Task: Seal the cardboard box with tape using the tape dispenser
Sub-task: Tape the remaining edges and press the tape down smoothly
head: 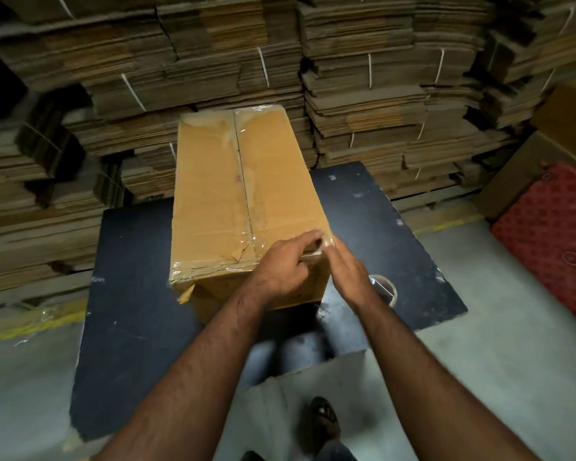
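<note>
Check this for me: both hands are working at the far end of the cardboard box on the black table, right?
Not quite. In the head view, the left hand and right hand are at the near end of the cardboard box, which does sit on the black table.

Room around the box
Cardboard box [243, 201] fills the table [130, 294] centre; bare tabletop at 9 and 3 o'clock; cardboard stacks [363, 94] wall off 12.

A closed box [243, 201] lies on a dark tabletop [130, 294], clear tape along its seam. Both hands meet at its near right corner: the left hand [280, 264] rests on the top edge, the right hand [348, 271] is against the corner. Stacked cardboard [363, 94] fills the background.
</note>
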`<state>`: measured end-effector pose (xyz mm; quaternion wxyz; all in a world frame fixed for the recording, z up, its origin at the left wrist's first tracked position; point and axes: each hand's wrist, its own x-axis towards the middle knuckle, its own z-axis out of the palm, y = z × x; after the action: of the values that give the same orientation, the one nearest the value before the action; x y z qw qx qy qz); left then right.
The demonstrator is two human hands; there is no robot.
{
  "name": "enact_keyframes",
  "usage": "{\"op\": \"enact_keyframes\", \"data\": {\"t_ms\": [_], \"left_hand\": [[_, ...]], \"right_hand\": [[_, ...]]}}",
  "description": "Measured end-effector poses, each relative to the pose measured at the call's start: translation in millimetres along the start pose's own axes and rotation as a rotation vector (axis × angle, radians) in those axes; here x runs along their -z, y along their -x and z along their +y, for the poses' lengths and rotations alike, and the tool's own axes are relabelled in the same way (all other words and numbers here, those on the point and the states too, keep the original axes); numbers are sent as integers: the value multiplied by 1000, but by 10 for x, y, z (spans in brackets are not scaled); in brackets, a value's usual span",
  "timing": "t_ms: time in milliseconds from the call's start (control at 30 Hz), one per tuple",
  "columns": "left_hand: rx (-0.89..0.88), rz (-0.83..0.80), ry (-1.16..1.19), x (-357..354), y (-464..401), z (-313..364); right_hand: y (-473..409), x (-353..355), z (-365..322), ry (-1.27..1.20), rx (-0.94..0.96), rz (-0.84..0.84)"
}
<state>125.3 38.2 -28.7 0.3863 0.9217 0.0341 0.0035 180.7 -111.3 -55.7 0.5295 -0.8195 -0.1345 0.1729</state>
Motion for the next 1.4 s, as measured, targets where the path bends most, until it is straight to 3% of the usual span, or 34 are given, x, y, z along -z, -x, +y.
{"op": "enact_keyframes", "data": {"t_ms": [133, 267, 367, 467, 533, 633, 733, 833, 1400], "left_hand": [[100, 85, 106, 10, -1, 40], [113, 153, 152, 40, 31, 127], [168, 376, 175, 95, 74, 211], [256, 658, -53, 289, 76, 72], [396, 726, -255, 494, 106, -91], [701, 680, -394, 791, 214, -381], [901, 553, -179, 929, 315, -585], [897, 555, -8, 905, 388, -638], [741, 510, -62, 318, 1045, -437]], "right_hand": [[-76, -125, 62, 148, 23, 127], [-283, -69, -31, 225, 41, 118], [-413, -11, -209, 245, 39, 69], [-532, -14, -280, 321, 139, 34], [-609, -30, -283, 351, 163, 26], [-710, -81, -285, 372, 158, -11], [-753, -125, -314, 386, 131, -58], [-732, -161, -322, 395, 150, -78], [115, 177, -150, 441, 45, 32]]}}
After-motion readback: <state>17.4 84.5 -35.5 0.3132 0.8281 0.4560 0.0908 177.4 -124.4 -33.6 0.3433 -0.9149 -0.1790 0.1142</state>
